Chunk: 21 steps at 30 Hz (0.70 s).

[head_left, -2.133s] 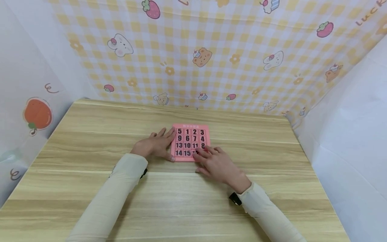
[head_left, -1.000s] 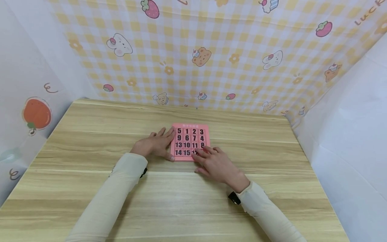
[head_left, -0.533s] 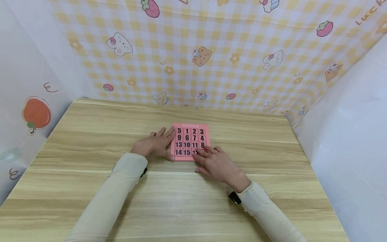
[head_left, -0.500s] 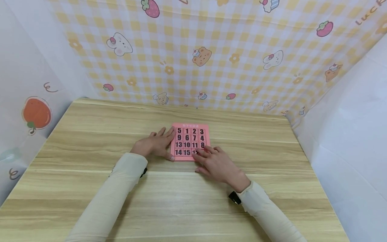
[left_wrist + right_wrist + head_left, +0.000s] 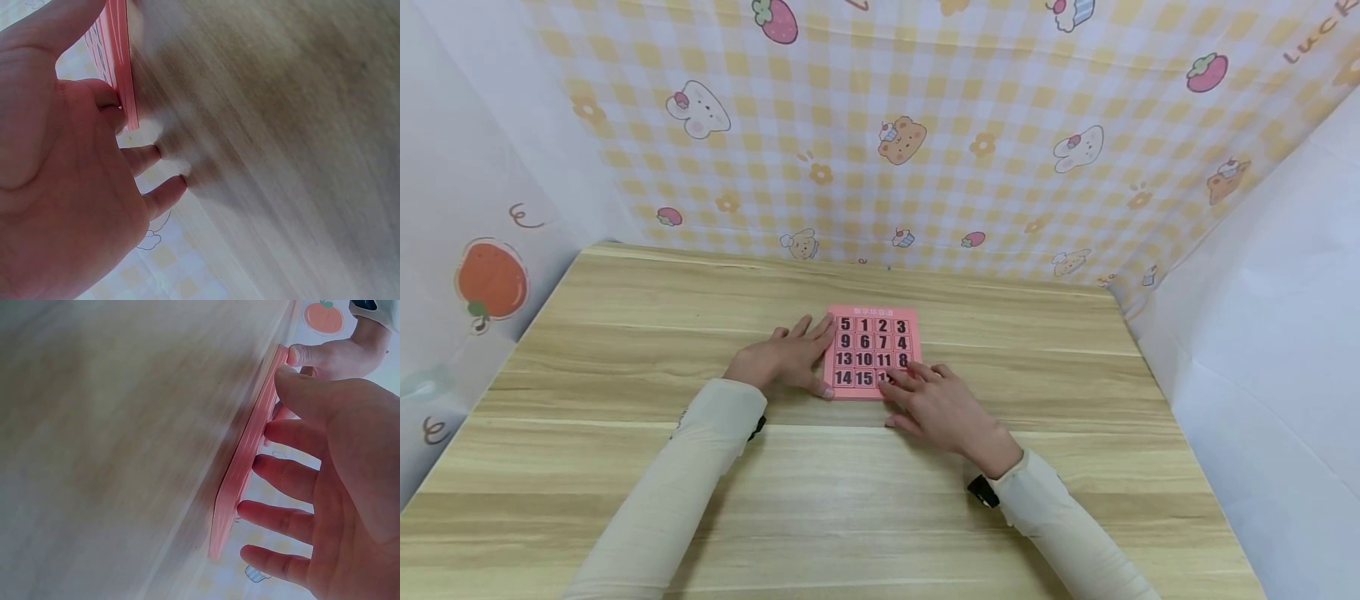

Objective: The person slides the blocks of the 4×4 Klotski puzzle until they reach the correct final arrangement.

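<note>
A pink number sliding puzzle (image 5: 874, 350) lies flat on the wooden table. Its top row reads 5, 1, 2, 3, then 9, 6, 7, 4, then 13, 10, 11, 8. In the bottom row 14 and 15 show, and fingers cover part of the third tile and the last place. My left hand (image 5: 784, 360) touches the puzzle's left side, thumb by the near corner and forefinger farther up; two other fingertips (image 5: 170, 192) reach the tabletop. Over the near right corner lies my right hand (image 5: 942, 410), slightly bent fingers spread, fingertips on the puzzle's face (image 5: 247, 453).
The light wood table (image 5: 842, 500) runs back to a yellow checked cloth (image 5: 850, 100) with cartoon prints. White sheets stand at both sides, the left one printed with an orange fruit (image 5: 493, 279). A small black device (image 5: 982, 492) sits under the right wrist.
</note>
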Tool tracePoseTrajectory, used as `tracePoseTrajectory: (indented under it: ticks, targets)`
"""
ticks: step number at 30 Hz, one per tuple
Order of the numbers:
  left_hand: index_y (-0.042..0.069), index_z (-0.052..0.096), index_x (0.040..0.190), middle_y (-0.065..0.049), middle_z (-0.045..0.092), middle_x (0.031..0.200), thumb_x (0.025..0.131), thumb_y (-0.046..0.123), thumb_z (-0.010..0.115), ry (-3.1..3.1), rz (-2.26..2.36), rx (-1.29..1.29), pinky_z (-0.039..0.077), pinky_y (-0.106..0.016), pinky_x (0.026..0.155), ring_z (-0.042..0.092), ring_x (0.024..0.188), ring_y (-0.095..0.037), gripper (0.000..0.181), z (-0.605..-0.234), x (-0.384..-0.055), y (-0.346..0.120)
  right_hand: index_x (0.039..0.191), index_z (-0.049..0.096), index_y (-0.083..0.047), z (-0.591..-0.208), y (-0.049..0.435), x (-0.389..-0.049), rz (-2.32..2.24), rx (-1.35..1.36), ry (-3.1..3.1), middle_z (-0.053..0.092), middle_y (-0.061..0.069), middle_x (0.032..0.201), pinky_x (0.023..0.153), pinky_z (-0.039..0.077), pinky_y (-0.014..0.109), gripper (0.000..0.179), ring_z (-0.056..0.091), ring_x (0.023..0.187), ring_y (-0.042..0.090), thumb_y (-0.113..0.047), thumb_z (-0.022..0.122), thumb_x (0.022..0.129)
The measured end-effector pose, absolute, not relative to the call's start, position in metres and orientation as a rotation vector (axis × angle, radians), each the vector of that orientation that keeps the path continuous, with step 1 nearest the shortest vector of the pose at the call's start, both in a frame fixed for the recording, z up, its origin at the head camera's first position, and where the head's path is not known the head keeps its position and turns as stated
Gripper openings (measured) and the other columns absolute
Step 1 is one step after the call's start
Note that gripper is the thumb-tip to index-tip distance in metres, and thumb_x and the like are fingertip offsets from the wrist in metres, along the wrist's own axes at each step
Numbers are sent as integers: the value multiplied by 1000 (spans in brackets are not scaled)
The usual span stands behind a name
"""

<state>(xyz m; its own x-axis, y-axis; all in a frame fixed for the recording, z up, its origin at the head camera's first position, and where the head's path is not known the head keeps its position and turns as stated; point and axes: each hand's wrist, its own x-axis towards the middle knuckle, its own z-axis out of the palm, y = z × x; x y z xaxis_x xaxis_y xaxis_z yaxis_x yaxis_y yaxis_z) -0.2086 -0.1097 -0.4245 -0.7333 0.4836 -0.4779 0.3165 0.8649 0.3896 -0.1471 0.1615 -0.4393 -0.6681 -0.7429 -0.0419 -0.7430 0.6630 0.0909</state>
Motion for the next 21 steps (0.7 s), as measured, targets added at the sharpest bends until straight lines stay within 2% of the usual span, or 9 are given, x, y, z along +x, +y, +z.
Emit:
tracePoseTrajectory:
  ticks: [21]
  targets:
    - [11,-2,159,-5,-13,166,84,51,74,2442,401,569,-1,-57,123,-13,152,-36,114,-425,-208,-108,144,54,-21,-440,164,-146,142,-1270,2877,51,3,149,104,46,53,55,51,133,32,-52,52,99]
